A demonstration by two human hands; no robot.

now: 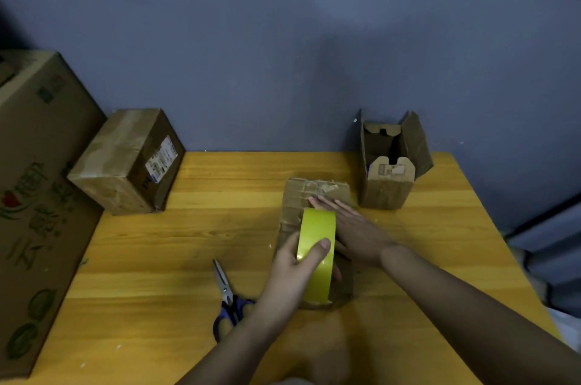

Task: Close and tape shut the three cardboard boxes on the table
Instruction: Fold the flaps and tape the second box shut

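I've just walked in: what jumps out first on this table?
The bright yellow tape roll, gripped by the left hand over the flat brown cardboard box mid-table, while the right hand presses flat on that box. Behind right stands a small cardboard box with open flaps; blue-handled scissors lie left of the hands.

Your two arms come up into view from the bottom edge, and both are bare: no sleeve, no cuff anywhere along either forearm. Your left hand point(295, 268) wears no glove, no ring and no watch or band at the wrist. Your right hand point(352, 227) is just as plain, with bare fingers and a bare wrist. Your left thumbnail is short and unpainted. The dim light hides finer detail.
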